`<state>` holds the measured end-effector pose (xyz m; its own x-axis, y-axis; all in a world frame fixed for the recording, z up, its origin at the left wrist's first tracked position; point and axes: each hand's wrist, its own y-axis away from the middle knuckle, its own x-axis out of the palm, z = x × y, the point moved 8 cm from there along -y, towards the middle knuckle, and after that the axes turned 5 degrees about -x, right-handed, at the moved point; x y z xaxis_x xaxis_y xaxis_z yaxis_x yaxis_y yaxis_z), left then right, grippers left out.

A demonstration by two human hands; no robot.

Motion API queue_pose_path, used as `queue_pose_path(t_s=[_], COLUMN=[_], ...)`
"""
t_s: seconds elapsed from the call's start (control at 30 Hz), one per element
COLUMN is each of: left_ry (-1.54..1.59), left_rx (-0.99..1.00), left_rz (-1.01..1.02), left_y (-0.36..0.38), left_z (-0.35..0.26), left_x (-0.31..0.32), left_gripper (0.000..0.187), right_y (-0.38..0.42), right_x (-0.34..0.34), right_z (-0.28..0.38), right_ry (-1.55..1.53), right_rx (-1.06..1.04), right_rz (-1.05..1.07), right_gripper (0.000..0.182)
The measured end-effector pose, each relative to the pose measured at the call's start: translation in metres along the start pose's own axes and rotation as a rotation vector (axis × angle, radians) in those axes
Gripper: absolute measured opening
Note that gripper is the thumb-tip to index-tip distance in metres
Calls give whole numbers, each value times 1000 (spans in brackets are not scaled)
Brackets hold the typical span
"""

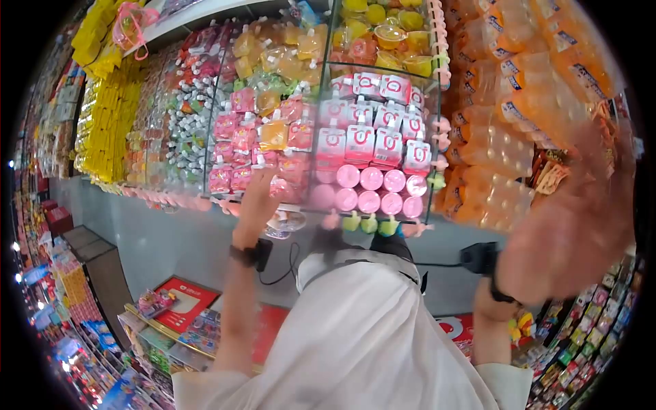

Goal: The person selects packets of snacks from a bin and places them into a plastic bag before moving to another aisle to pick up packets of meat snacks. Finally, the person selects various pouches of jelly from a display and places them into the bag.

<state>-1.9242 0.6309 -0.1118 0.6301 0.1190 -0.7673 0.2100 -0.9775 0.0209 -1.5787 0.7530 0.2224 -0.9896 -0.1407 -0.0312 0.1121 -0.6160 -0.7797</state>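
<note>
My left hand (261, 198) reaches to the front of a clear bin, beside small pink pouches (244, 140); its fingertips blend into the packs, so what they touch is hard to make out. An orange-yellow pouch (273, 135) lies just above that hand. Raised at the right and blurred by motion, my right hand (567, 232) is close to the camera, in front of orange bottle packs (488, 195). Its fingers are smeared. Between the hands, white-and-pink spouted pouches (360, 140) stand in rows behind round pink cups (370, 179).
Yellow packets (113, 130) hang at the left. Yellow cups (389, 35) fill the bin at the back. Pink and green clips (369, 224) line the shelf's front edge. A low display with a red sign (183, 301) stands lower left, near a dark cabinet (102, 273).
</note>
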Motion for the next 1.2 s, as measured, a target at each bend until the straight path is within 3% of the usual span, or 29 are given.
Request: queue_pose_path(t_s=[0.13, 0.23, 0.3, 0.37, 0.4, 0.5, 0.67, 0.7, 0.77, 0.87, 0.93, 0.97, 1.07, 1.2], left_ry=[-44, -92, -71, 14, -112, -94, 18, -35, 49, 34, 78, 106, 136, 99], left_rx=[-247, -274, -219, -314, -253, -58, -67, 2, 47, 44, 98, 165, 140, 142], left_rz=[11, -61, -92, -49, 34, 27, 159, 112, 149, 157, 155, 162, 160, 199], left_y=[6, 9, 3, -5, -11, -20, -22, -19, -19, -7, 3, 8, 12, 9], left_z=[3, -9, -16, -21, -19, -11, 3, 13, -1, 7, 12, 9, 5, 6], left_x=[7, 6, 7, 8, 13, 23, 14, 18, 1, -5, -5, -6, -16, -26], left_gripper=[39, 38, 40, 43, 44, 43, 41, 42, 26, 20, 18, 15, 14, 15], right_y=[72, 126, 143, 159, 165, 167, 195, 196, 207, 237, 212, 219, 244, 242], right_x=[-6, -7, 1, 12, 20, 49, 138, 160, 209, 265, 289, 298, 323, 306], right_z=[-78, -110, -119, -117, -117, -113, -127, -136, -166, -244, -253, -265, -297, -292], right_ry=[-39, 2, 4, 16, 16, 8, -28, -34, -90, -154, 352, 353, 640, 533], right_rx=[463, 739, 749, 752, 735, 710, 783, 765, 849, 971, 469, 462, 395, 552], right_rz=[89, 259, 351, 447, 503, 552, 673, 717, 691, 526, 597, 608, 901, 808], right_gripper=[64, 57, 53, 49, 46, 40, 32, 32, 39, 44, 51, 51, 51, 50])
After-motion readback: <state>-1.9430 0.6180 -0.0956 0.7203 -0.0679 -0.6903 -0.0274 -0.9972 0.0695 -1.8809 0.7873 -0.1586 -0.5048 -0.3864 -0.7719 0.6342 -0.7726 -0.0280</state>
